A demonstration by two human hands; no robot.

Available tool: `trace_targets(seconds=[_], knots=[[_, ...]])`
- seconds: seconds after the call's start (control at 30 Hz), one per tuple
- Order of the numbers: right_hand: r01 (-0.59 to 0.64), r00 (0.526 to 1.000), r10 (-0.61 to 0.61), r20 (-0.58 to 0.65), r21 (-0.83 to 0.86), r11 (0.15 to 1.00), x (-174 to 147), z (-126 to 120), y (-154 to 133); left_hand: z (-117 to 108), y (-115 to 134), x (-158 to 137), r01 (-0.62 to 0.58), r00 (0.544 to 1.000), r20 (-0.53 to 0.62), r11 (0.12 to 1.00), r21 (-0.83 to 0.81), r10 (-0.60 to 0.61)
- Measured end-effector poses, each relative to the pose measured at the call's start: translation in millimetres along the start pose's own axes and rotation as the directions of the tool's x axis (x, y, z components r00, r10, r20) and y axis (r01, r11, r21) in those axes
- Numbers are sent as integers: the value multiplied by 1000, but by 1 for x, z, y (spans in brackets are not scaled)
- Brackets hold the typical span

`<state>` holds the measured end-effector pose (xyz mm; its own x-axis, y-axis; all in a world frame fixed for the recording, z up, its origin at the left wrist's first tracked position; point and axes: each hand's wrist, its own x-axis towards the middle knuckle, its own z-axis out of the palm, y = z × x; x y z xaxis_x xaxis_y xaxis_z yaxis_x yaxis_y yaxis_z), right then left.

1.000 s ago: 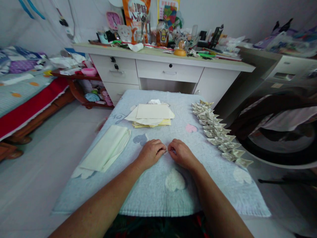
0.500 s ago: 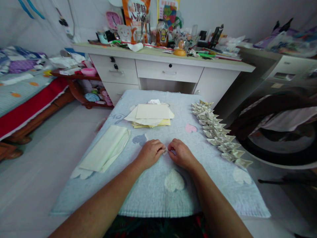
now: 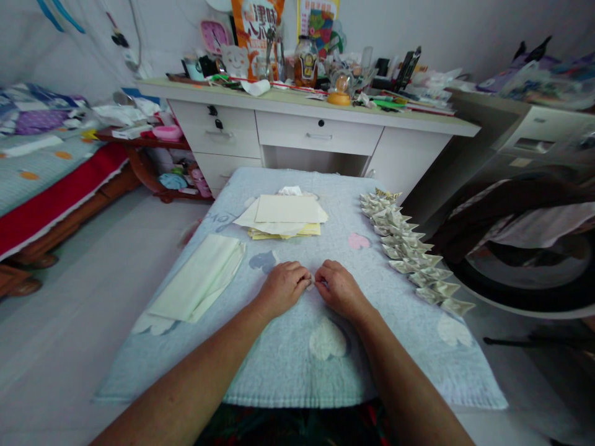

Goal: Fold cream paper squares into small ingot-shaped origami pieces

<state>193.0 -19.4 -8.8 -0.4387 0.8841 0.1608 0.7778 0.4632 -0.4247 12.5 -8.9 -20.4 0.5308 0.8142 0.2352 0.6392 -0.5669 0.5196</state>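
Over the middle of the cloth-covered table [image 3: 279, 359], my left hand [image 3: 286, 287] and my right hand [image 3: 340, 288] meet with fingers pinched. Between the fingertips shows a small pale piece of folded paper [image 3: 311, 283], mostly hidden by the fingers. To the right stand rows of folded paper boats [image 3: 409, 248], pointed at their ends. Beyond my hands lies a stack of paper sheets [image 3: 287, 209], cream on top with yellow beneath. A larger folded pale-green sheet [image 3: 199, 279] rests left of my left hand.
A white desk [image 3: 320, 131] stands behind the table, its top crowded with a jar [image 3: 305, 63], an orange bag [image 3: 257, 37] and small items. On the right is a washing machine [image 3: 534, 133] with clothes hanging from its door opening. A bed [image 3: 51, 176] is at the left.
Both hands stay in nearly the same place, with only slight finger movement around the small paper. The papers and boats remain where they were.
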Motion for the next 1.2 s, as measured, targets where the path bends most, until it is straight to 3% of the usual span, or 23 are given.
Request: trace_targets(seconds=[0.43,0.63,0.77,0.87,1.07,1.2], knots=[[15,995,2,102,-167,986,7,1,1,0,2,0,26,1000,-16,999,20,-26],[-13,994,16,108,-26,1000,8,-5,4,0,4,3,56,998,-10,997,51,-55],[-35,999,31,22,212,977,6,-6,12,2,2,4,58,998,-8,997,49,-57],[-30,998,45,-43,295,955,5,-5,16,2,2,4,59,998,-3,996,60,-59],[4,1000,-4,2,229,974,4,-4,12,1,4,5,49,999,0,995,81,-49],[-33,999,30,24,136,990,6,0,7,1,3,5,52,999,5,994,95,-53]])
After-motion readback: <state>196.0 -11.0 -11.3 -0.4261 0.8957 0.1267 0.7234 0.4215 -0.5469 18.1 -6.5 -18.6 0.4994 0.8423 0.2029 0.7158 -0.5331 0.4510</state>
